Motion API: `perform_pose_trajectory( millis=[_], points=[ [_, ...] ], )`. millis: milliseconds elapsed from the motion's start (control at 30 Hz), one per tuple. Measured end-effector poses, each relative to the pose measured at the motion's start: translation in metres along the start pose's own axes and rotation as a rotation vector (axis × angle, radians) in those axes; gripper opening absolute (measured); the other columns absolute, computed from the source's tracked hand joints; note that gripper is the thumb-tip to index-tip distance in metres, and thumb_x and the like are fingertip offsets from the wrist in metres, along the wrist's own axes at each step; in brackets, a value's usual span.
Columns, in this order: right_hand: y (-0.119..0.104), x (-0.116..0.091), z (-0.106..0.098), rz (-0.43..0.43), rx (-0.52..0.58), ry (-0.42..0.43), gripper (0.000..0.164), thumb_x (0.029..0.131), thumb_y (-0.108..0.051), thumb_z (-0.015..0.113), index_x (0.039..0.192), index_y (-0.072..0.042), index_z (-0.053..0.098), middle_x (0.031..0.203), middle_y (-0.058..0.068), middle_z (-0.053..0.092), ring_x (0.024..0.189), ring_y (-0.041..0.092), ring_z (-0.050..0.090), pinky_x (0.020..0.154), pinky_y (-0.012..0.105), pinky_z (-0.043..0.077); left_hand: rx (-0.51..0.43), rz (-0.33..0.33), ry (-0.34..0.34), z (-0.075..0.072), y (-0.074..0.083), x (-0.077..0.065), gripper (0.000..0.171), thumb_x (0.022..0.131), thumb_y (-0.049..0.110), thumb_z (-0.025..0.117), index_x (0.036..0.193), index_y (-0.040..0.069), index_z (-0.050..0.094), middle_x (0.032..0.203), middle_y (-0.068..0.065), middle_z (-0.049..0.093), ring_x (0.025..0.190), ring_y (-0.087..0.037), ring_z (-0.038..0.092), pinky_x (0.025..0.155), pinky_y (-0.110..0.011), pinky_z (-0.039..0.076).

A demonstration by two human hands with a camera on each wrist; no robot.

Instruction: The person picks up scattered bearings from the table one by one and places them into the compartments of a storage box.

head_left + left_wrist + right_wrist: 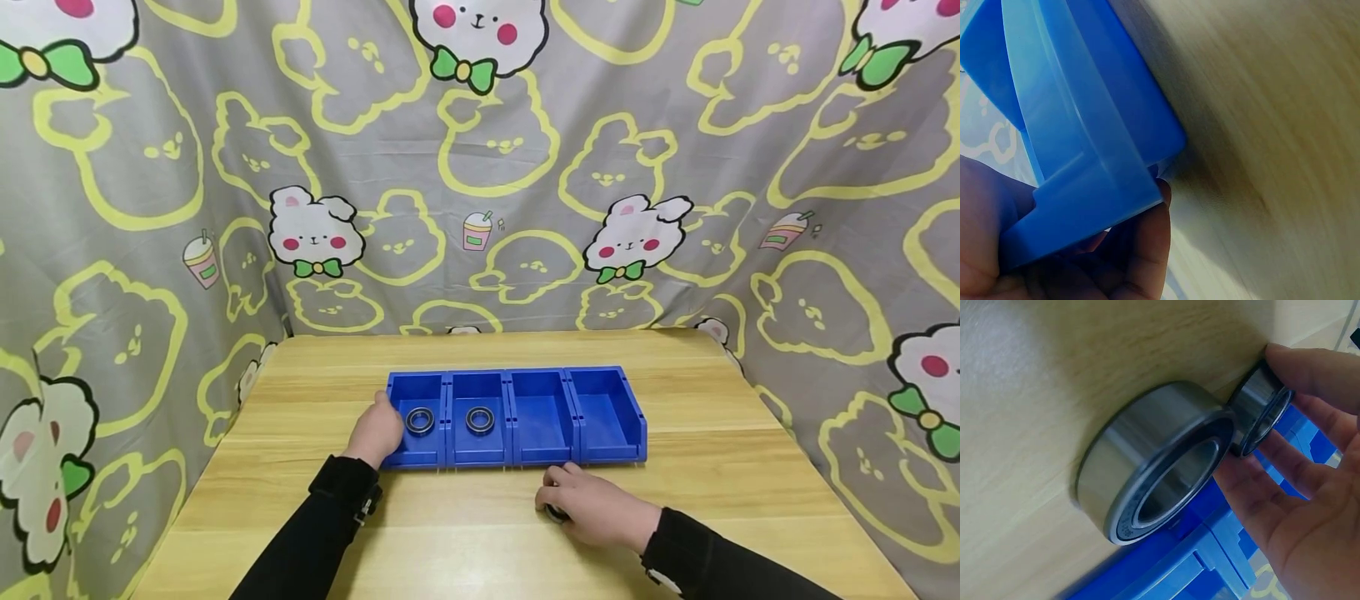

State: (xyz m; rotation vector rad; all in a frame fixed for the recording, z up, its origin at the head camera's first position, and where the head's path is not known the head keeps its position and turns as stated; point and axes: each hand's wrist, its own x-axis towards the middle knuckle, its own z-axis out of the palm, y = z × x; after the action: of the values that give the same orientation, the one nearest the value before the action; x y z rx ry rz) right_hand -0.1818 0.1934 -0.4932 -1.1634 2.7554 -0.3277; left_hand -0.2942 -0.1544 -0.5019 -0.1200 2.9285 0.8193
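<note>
My left hand point(377, 431) grips the front left corner of the leftmost blue bin point(416, 458), its fingers curled round the wall's edge in the left wrist view. Flat in that bin lies a ball bearing point(419, 421); another bearing point(480, 421) lies in the bin beside it. In front of the bins, low over the table, my right hand point(600, 505) holds a bearing point(1257, 397) between its fingers. Right beside that one, nearer the wrist camera, a second bearing point(1147, 437) lies on the wood. The hand mostly hides both from the head view.
The blue bins stand side by side in a joined row; the two on the right, a third bin point(542, 421) and the rightmost bin point(606, 421), show bare floors. Beneath is a wooden table point(697, 392). A patterned curtain point(525, 208) hangs around its back and sides.
</note>
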Motion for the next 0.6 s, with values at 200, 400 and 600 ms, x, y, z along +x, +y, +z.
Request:
perform_pose_trajectory(
  millis=[200,400,600],
  points=[
    [0.001,0.001,-0.001,-0.026,-0.02,0.012,0.037,0.077,0.0,0.079,0.107,-0.02,0.072,0.105,-0.005,0.058,0.095,0.014,0.052,0.083,0.031,0.051,0.003,0.015,0.002,-0.001,0.0,0.0,0.049,0.104,0.013,0.036,0.144,-0.015,0.025,0.074,-0.011,0.058,0.066,-0.023,0.057,0.059,-0.038,0.047],
    [0.003,0.009,-0.024,-0.017,0.072,-0.01,0.034,0.082,-0.006,0.079,0.113,-0.018,0.072,0.11,-0.005,0.059,0.102,0.015,0.055,0.087,0.032,0.052,0.019,0.023,0.015,-0.003,-0.003,0.0,0.05,0.103,0.011,0.036,0.143,-0.017,0.025,0.07,-0.011,0.056,0.062,-0.023,0.056,0.056,-0.038,0.045],
    [0.012,0.026,-0.061,-0.013,0.013,0.088,0.034,0.083,-0.008,0.08,0.116,-0.015,0.071,0.113,-0.001,0.059,0.102,0.019,0.056,0.086,0.036,0.051,0.0,0.021,-0.005,-0.002,-0.002,0.001,0.052,0.103,0.012,0.036,0.145,-0.016,0.023,0.077,-0.013,0.059,0.066,-0.023,0.057,0.061,-0.039,0.048]
  ],
)
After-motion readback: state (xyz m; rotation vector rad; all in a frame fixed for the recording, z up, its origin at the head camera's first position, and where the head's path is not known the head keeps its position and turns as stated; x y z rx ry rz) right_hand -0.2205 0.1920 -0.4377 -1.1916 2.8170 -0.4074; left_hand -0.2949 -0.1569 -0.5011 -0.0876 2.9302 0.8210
